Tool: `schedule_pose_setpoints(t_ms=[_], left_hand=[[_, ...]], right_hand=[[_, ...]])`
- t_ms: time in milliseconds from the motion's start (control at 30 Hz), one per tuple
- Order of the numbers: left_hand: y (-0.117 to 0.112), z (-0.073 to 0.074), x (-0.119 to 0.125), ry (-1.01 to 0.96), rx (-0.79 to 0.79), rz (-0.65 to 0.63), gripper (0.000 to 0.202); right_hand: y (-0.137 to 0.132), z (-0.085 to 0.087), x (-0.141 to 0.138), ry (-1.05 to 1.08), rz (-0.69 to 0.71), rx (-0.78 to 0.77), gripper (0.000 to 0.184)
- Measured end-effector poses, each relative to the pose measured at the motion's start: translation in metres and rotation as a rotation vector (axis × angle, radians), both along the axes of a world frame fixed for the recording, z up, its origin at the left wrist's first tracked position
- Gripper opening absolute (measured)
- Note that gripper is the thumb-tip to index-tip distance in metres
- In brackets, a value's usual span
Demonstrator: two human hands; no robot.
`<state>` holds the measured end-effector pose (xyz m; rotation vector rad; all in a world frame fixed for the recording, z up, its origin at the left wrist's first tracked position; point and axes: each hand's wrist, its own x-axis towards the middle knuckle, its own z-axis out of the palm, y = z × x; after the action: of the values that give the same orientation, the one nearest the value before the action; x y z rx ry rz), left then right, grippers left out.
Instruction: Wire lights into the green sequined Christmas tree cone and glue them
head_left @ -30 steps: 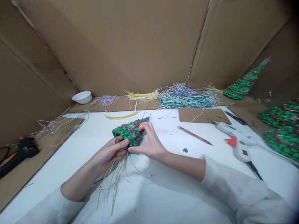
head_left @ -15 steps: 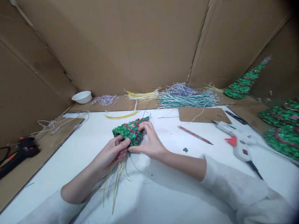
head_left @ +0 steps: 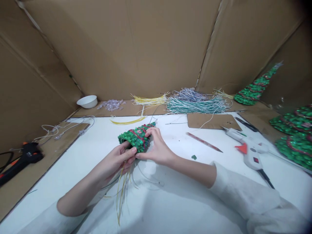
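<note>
OK, grn tree [head_left: 133,136] in hands [head_left: 159,150]

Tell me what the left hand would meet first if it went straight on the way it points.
Most likely the small green tree: the left hand grips its wide end, though how deep any fingers reach inside is hidden.
</note>
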<state>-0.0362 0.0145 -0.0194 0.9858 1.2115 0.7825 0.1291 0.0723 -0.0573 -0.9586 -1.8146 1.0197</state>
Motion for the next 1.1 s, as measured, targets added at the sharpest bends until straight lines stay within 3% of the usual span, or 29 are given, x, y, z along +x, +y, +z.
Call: schedule_pose_setpoints(t_ms=[133, 367, 467, 600, 667, 867, 1100], left_hand=[[-0.006, 0.005, -0.008, 0.033, 0.001, -0.02, 0.025], [-0.01, 0.005, -0.01, 0.049, -0.033, 0.052, 0.04], [-0.01, 0.005, -0.009, 0.048, -0.025, 0.061, 0.036], [-0.01, 0.006, -0.007, 0.034, -0.021, 0.049, 0.029], [-0.011, 0.008, -0.007, 0.049, -0.009, 0.019, 0.024], [-0.018, 0.015, -0.013, 0.19, 0.037, -0.173, 0.023], [-0.025, 0.015, -0.012, 0.183, 0.068, -0.162, 0.033]], right_hand=[[0.0, 0.0, 0.0, -0.029, 0.007, 0.002, 0.061], [-0.002, -0.003, 0.0, -0.052, -0.01, 0.053, 0.069], [-0.008, -0.001, 0.002, -0.04, -0.104, 0.27, 0.07], [-0.023, 0.001, 0.004, -0.086, -0.074, 0.702, 0.024], [-0.031, -0.001, 0.004, -0.151, 0.017, 0.754, 0.017], [-0.048, -0.002, 0.002, -0.31, 0.202, 0.439, 0.048], [-0.053, 0.007, -0.003, -0.224, 0.352, 0.089, 0.064]])
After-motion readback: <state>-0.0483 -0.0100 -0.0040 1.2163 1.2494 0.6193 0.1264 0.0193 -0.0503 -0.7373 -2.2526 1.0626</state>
